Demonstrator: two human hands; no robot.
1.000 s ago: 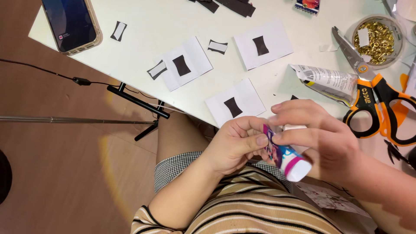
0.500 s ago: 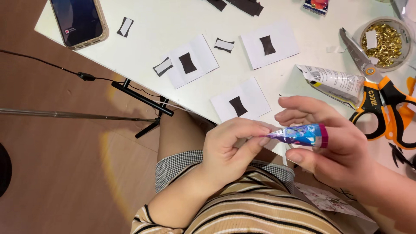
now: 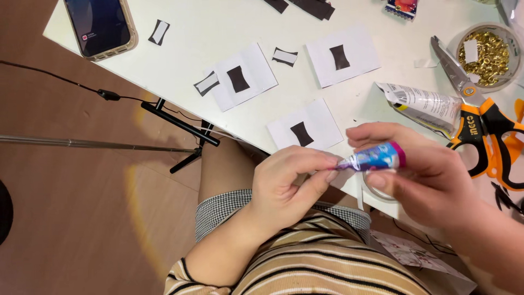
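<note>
A small purple and blue glue tube with a pink end lies sideways between both hands, just off the near edge of the white table. My right hand grips the tube's body. My left hand pinches its narrow tip with thumb and fingers. Under the right hand a clear tape ring partly shows. A white card with a black shape lies on the table just above the hands.
On the table lie a phone, two more white cards with black shapes, a crumpled silver tube, orange and black scissors and a bowl of gold eyelets. A tripod leg and cable stand below left.
The glue tube has turned from upright to lying sideways. My left fingers have shifted to its tip while my right hand keeps the body.
</note>
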